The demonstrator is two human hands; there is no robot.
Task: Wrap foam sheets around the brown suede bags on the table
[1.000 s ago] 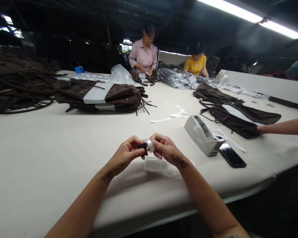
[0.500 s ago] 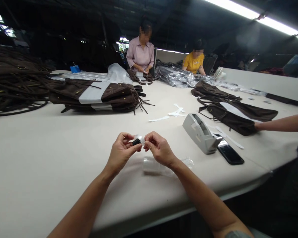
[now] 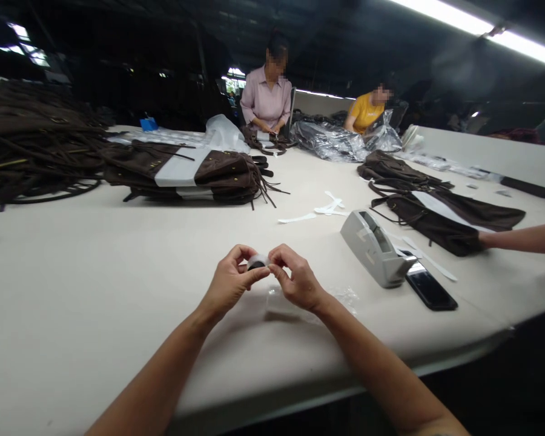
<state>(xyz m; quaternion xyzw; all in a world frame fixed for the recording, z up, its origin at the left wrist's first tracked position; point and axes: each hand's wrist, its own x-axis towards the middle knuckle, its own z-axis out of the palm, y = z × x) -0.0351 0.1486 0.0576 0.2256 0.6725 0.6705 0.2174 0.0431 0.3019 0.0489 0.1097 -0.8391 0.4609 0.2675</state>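
L hand [image 3: 229, 275] had fingers clamped on sm. clear roll [image 3: 258, 257], held abv tabletop [image 3: 118, 272]; R hand [image 3: 297, 275], thumb + index tog. at roll's edge, cdn't tell if gripping; grey dispenser [image 3: 371, 251] nr phone [image 3: 431, 287].

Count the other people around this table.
3: a person in lilac at the far side, a person in yellow farther right, and an arm at the right edge. Others may be hidden.

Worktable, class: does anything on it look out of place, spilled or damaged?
Yes: white strips lie loose and crossed on the worktable, beyond the tape dispenser; they look like stray scraps. A phone beside the dispenser seems slightly odd among work things. Nothing looks clearly spilled or damaged.
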